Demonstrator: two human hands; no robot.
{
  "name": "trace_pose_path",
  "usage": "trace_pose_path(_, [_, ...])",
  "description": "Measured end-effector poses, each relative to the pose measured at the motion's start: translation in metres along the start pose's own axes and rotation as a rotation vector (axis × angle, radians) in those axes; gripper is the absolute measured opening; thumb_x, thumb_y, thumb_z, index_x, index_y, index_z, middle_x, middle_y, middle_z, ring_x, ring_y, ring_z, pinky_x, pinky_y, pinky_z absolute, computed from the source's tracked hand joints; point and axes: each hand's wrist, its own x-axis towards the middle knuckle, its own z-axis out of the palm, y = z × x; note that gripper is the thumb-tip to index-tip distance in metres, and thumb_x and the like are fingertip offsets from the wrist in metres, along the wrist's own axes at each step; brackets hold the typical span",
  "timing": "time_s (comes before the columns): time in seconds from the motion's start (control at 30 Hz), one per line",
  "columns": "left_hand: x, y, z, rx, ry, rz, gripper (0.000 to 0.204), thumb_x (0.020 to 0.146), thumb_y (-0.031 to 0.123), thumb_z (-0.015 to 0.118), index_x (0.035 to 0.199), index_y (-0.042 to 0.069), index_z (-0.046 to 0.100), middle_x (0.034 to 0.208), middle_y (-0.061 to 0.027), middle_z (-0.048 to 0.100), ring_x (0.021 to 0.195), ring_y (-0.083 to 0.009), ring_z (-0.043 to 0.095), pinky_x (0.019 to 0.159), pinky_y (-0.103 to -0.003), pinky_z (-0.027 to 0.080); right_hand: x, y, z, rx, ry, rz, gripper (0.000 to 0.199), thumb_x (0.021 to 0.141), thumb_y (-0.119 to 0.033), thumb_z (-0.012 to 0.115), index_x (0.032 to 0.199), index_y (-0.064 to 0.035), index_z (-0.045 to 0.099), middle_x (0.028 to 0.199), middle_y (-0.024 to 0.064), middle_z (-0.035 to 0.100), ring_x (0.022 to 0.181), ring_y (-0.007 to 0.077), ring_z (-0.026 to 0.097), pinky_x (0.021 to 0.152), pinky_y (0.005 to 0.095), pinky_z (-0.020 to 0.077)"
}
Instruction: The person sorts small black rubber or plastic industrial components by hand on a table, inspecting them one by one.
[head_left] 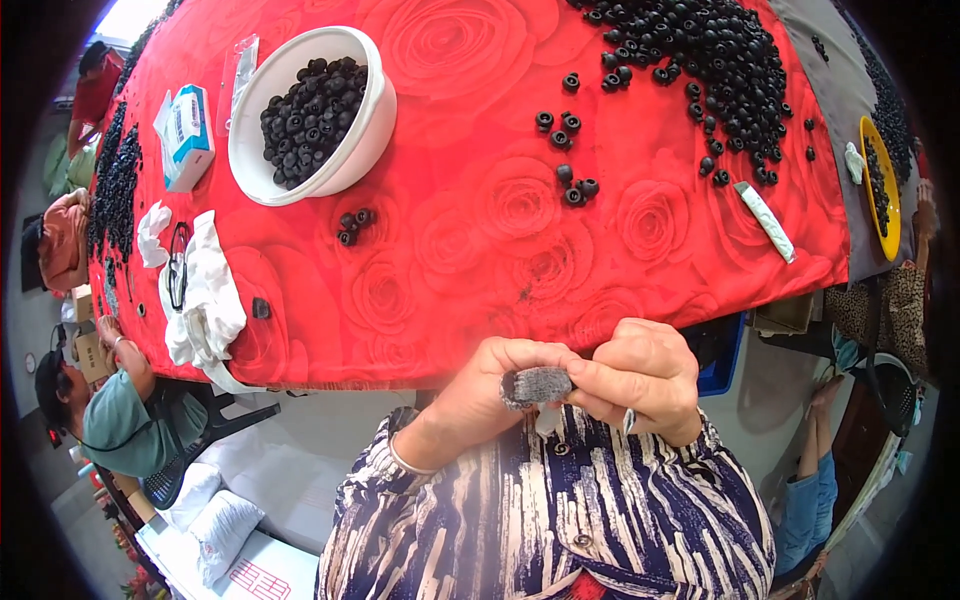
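Note:
In front of my chest, just off the table's near edge, my left hand (480,385) is closed around a small dark grey piece (540,385) with a rough, ribbed surface. My right hand (645,375) is closed too, its thumb and finger pinching at the right end of that piece. A pointed light tip (629,421) pokes out under the right hand; what it belongs to is hidden. Below the left fingers a bit of something white (546,421) shows. Small black ring-shaped parts (356,222) lie in a cluster on the red cloth (450,260) beyond my hands.
A white bowl (375,140) of black parts stands at the far left, beside a blue-white box (188,140). Crumpled white cloth (210,290) lies near left. A large black pile (700,60) spreads at the far right, near a white packet (766,222) and yellow plate (868,150). Other people sit around.

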Motion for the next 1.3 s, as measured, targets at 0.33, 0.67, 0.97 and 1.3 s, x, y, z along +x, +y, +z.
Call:
trace_pose_path(0.33, [-0.002,-0.007,0.009,-0.082,0.055,0.124,0.022,0.087,0.006,0.060,0.108,-0.002,0.062,0.094,-0.0045,0.062,0.080,-0.0088,0.057,0.071,-0.021,0.046,-0.004,-0.004,0.002,-0.057,0.053,-0.013,0.030,0.061,-0.004,0.079,0.087,0.0027,0.066,0.071,0.0056,0.056,0.046,0.0133,0.047,0.041,0.0268,0.0315])
trace_pose_path(0.67, [0.000,0.002,0.000,-0.020,0.088,0.212,0.020,0.088,0.006,0.058,0.106,-0.003,0.061,0.095,-0.0046,0.059,0.081,-0.0092,0.056,0.071,-0.021,0.046,-0.009,0.002,0.004,-0.176,-0.015,0.033,0.032,0.061,-0.007,0.077,0.087,0.0018,0.061,0.070,0.0058,0.054,0.049,0.0153,0.048,0.043,0.0273,0.0356])
trace_pose_path(0.97, [0.000,0.011,0.000,0.225,0.053,0.163,0.018,0.087,0.001,0.056,0.104,-0.003,0.062,0.093,-0.0028,0.056,0.078,-0.0077,0.055,0.066,-0.020,0.046,0.000,-0.006,-0.015,0.149,-0.132,0.511,0.021,0.076,0.002,0.057,0.096,0.0036,0.053,0.071,0.0123,0.052,0.058,0.0252,0.053,0.054,0.0334,0.0418])
trace_pose_path(1.3, [0.002,0.009,-0.002,0.287,0.045,0.146,0.019,0.087,0.000,0.057,0.105,-0.003,0.061,0.095,-0.0050,0.056,0.075,-0.0093,0.056,0.066,-0.021,0.047,-0.002,-0.003,-0.009,0.076,-0.162,0.514,0.020,0.075,0.001,0.062,0.093,0.0011,0.054,0.070,0.0120,0.052,0.058,0.0271,0.054,0.052,0.0355,0.0422])
